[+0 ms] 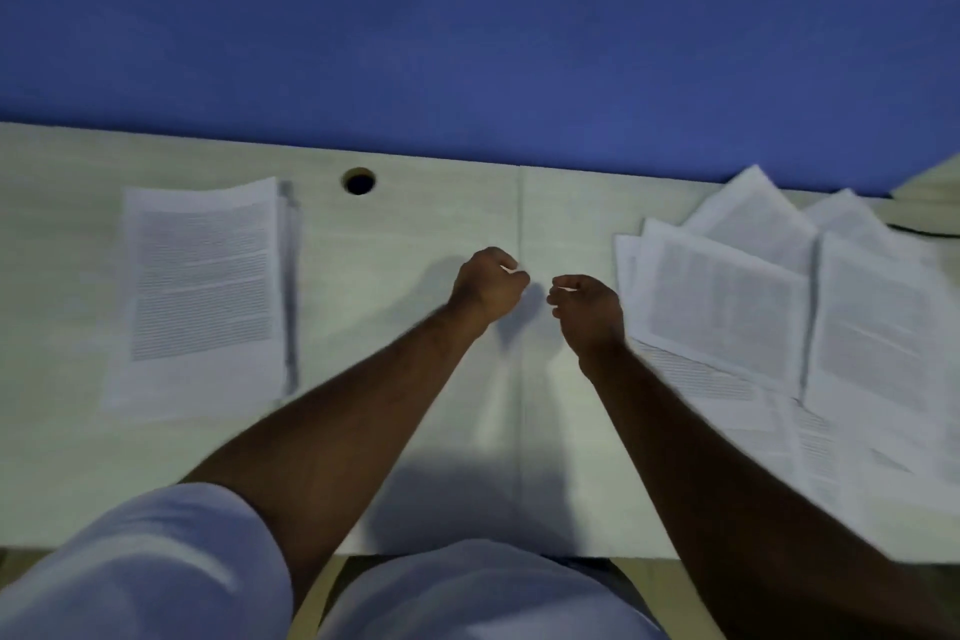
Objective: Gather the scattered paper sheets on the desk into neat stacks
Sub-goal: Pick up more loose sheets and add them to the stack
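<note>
A squared-up stack of printed sheets (202, 291) lies on the left of the pale desk (405, 379). On the right, several printed sheets (769, 322) lie fanned and overlapping at different angles. My left hand (488, 286) and my right hand (589, 309) hover side by side over the bare middle of the desk, between the stack and the loose sheets. Both hands have their fingers curled in, and neither holds any paper. The frame is somewhat blurred.
A round cable hole (358, 181) sits in the desk near the back, right of the stack. A blue partition (467, 31) rises behind the desk. A dark cable (930, 231) runs at the far right. The desk's front edge lies near my lap.
</note>
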